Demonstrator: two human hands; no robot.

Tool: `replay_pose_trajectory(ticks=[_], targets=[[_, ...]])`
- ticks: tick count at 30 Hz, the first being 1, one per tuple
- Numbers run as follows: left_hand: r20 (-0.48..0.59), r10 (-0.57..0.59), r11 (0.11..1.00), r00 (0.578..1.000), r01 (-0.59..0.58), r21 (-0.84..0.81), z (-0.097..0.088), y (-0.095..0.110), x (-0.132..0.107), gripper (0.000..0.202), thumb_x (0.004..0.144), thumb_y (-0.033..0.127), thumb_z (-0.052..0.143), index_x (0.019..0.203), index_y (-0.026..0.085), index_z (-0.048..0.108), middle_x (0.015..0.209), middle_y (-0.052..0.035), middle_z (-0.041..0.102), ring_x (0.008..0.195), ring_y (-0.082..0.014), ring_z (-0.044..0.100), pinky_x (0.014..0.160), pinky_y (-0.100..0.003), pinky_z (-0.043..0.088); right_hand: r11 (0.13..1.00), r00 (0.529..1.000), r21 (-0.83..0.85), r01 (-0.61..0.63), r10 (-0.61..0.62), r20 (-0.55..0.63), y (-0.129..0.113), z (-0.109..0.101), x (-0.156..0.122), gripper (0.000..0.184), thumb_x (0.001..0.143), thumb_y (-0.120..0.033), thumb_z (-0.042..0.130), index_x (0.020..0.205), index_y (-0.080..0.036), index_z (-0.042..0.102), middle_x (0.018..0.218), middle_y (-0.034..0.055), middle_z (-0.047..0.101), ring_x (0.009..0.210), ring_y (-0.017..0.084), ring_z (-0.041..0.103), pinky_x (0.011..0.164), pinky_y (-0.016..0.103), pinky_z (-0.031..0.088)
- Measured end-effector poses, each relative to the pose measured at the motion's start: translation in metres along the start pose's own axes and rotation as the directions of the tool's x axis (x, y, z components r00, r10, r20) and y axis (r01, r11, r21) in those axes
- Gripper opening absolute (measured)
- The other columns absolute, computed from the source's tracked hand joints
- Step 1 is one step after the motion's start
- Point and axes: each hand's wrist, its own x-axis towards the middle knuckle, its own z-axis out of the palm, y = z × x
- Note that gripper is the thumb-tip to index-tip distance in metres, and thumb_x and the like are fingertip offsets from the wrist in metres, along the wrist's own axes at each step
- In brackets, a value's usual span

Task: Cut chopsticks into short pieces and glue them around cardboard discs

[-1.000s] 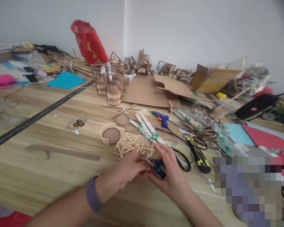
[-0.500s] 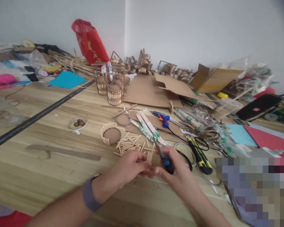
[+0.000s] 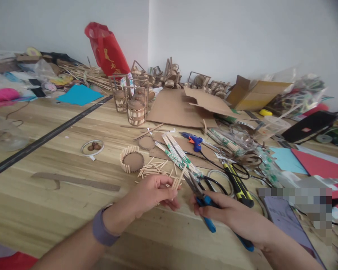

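My left hand [image 3: 156, 191] is closed, pinching several thin wooden sticks [image 3: 178, 180] between thumb and fingers, one of them jutting up higher. Close by on the right, my right hand [image 3: 222, 210] grips a pair of pliers [image 3: 208, 221] by its blue and black handles. The long jaws stand a little apart, near the held sticks but not visibly on them. Just behind my left hand lies a heap of short cut sticks [image 3: 153, 168]. Beside the heap sits a round cardboard base [image 3: 133, 161] with sticks standing along part of its edge.
A blue glue gun [image 3: 195, 142], paper-wrapped stick packs [image 3: 177, 150] and a yellow-black utility knife [image 3: 238, 183] lie ahead. Left are a cardboard strip [image 3: 76, 181] and a ring around small brown balls [image 3: 94, 146]. Small stick baskets [image 3: 136, 112] and cardboard sheets [image 3: 177, 108] stand behind.
My right hand has moved right and turned, drawing the pliers away from my left hand; their handles have spread apart. My left hand has shifted slightly left, still holding the sticks.
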Motion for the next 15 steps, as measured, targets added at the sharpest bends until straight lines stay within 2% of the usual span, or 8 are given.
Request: replay_pose_trajectory(ticks=[4, 10, 15], targets=[[0.05, -0.006, 0.999, 0.999, 0.004, 0.051, 0.003, -0.002, 0.001, 0.024, 0.075, 0.039, 0.067, 0.081, 0.016, 0.062, 0.07, -0.0032, 0.073, 0.063, -0.014, 0.066, 0.059, -0.023, 0.046, 0.995, 0.999, -0.095, -0.011, 0.016, 0.046, -0.006, 0.002, 0.003, 0.025, 0.08, -0.038, 0.055, 0.093, -0.02, 0.065, 0.088, 0.0014, 0.061, 0.085, 0.019, 0.053, 0.074, 0.026, 0.043], [0.085, -0.044, 0.999, 0.995, 0.044, 0.005, 0.008, -0.001, 0.001, 0.028, 0.07, 0.04, 0.071, 0.08, 0.016, 0.064, 0.065, -0.0006, 0.068, 0.061, -0.0142, 0.064, 0.062, -0.026, 0.049, 0.99, 0.999, -0.135, 0.027, -0.023, 0.031, -0.014, 0.008, 0.01, 0.022, 0.078, -0.036, 0.056, 0.089, -0.02, 0.067, 0.08, -0.0001, 0.06, 0.075, 0.017, 0.052, 0.067, 0.024, 0.042], [0.095, -0.047, 0.999, 0.994, 0.046, 0.009, 0.01, -0.002, 0.0, 0.027, 0.07, 0.039, 0.07, 0.081, 0.016, 0.065, 0.064, -0.0006, 0.067, 0.059, -0.0135, 0.063, 0.063, -0.026, 0.05, 0.986, 0.995, -0.145, 0.081, -0.072, 0.066, -0.02, 0.011, 0.012, 0.02, 0.081, -0.035, 0.052, 0.084, -0.02, 0.065, 0.076, -0.0008, 0.057, 0.071, 0.015, 0.049, 0.066, 0.023, 0.041]])
